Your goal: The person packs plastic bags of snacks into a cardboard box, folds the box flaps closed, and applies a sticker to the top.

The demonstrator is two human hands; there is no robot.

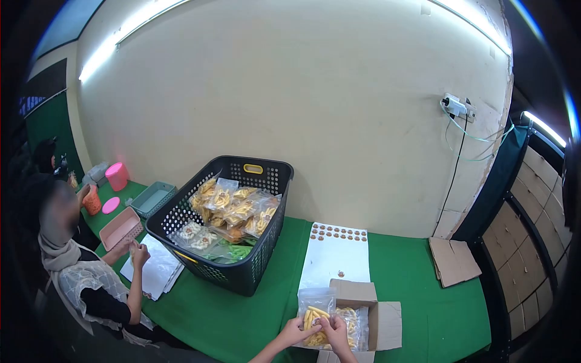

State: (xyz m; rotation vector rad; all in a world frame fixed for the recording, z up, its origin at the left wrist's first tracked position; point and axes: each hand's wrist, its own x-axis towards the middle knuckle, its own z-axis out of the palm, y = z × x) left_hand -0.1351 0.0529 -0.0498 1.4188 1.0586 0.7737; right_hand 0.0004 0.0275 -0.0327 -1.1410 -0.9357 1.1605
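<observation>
A clear plastic bag of yellow stick snacks [312, 300] is held upright in front of me, over the near left part of an open cardboard box [387, 323]. My left hand [293, 333] grips its lower left side. At the lower right, my right hand [336, 333] has its fingers closed on the same bag, beside a small round brown sticker [316, 322] on its front. Inside the box, more bagged snacks [357, 320] show to the right. Behind the box lies a white sticker sheet [333, 260] with rows of round stickers at its far end and a single one lower down.
A large black basket [257, 272] full of bagged snacks stands on the green-covered table [433, 296]. Flattened cardboard [454, 261] lies at right. On the left, a person [78, 272] works near white sheets [154, 266], a pink tray [121, 228] and a green tray [153, 199].
</observation>
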